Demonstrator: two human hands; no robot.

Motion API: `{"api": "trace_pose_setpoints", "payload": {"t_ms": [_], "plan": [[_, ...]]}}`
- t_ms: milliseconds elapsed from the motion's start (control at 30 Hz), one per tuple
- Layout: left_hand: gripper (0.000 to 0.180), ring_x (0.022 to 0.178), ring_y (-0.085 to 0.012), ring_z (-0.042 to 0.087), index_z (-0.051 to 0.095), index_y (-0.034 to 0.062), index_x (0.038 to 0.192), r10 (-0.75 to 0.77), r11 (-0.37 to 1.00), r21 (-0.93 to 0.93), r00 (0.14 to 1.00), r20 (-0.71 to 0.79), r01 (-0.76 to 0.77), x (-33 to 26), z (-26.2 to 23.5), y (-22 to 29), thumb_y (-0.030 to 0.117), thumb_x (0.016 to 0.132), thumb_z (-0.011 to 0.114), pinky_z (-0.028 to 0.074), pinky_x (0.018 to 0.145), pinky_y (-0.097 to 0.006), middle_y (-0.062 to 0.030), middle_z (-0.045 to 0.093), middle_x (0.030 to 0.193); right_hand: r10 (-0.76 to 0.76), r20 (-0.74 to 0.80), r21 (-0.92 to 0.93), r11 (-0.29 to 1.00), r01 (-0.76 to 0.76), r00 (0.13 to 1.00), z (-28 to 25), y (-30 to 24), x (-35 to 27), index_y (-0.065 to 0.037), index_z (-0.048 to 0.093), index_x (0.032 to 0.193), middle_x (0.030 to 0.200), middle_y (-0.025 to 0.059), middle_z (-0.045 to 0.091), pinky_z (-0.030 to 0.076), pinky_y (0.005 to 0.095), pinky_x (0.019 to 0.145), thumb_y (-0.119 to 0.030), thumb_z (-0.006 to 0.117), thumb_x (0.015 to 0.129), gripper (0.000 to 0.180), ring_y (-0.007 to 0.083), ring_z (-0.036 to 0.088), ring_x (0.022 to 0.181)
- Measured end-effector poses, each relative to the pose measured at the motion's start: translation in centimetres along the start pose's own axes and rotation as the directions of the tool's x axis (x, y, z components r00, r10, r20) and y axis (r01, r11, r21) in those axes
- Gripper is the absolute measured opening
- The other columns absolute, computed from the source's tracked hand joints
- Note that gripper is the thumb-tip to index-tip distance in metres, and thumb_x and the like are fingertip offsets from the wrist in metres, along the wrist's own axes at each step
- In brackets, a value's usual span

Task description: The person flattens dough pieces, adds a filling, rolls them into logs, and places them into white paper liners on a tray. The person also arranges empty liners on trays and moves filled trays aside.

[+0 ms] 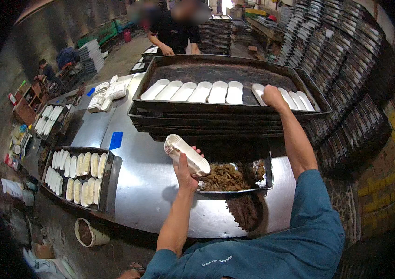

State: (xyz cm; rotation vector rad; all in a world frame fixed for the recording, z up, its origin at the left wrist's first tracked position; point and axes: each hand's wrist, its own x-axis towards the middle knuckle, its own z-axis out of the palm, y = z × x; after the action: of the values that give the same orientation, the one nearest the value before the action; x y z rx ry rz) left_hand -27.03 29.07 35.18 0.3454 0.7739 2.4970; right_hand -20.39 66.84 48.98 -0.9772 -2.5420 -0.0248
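Observation:
My left hand [186, 173] is wrapped round a nested stack of long oval white paper baking cups [182, 149], held tilted above the steel table. Across the table, my right hand [274, 96] is closed at the edge of a white paper baking cup [258, 94] in a large black baking tray [183, 103]; its fingertips are partly hidden. A row of paper baking cups [200, 91] stands side by side along the tray's near wall, left of that hand. More paper cups [302, 100] are to its right. A gap separates the two groups.
Under the tray is a stack of black trays [197, 124]. A pan of brown crumbly filling [227, 179] sits nearer, beside a dark cloth [245, 211]. At left are a tray of filled cups [107, 179] and a bucket [90, 234]. A co-worker [176, 35] stands opposite; tray stacks [341, 60] rise right.

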Motion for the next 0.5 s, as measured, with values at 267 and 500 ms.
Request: {"api": "trace_pose_setpoints", "payload": {"t_ms": [267,500], "plan": [[0.052,0.101,-0.0254,0.062,0.042,0.0029,0.129,0.000,1.000,-0.020,0.998,-0.062,-0.002,-1.2,0.9,-1.4,0.027,0.090,0.066,0.056,0.084,-0.043,-0.0152,0.059,0.113,-0.435,0.035,0.731,0.625,0.274,0.900,-0.7,-15.9,-20.9,-0.004,0.068,0.090,0.088,0.0200,0.067,0.053,0.0443,0.073,-0.024,0.056,0.088,0.024,0.0359,0.066,0.080],[0.044,0.089,-0.0191,0.064,0.050,0.0039,0.120,-0.050,0.999,0.002,0.999,-0.008,0.050,-1.7,2.1,-3.6,0.028,0.089,0.069,0.055,0.080,-0.034,-0.0098,0.062,0.106,-0.371,0.145,0.789,0.603,0.119,0.917,-0.1,-14.8,-23.0,-0.001,0.065,0.082,0.071,0.0142,0.066,0.050,0.0351,0.060,-0.021,0.070,0.083,0.021,0.0210,0.064,0.064]]}}
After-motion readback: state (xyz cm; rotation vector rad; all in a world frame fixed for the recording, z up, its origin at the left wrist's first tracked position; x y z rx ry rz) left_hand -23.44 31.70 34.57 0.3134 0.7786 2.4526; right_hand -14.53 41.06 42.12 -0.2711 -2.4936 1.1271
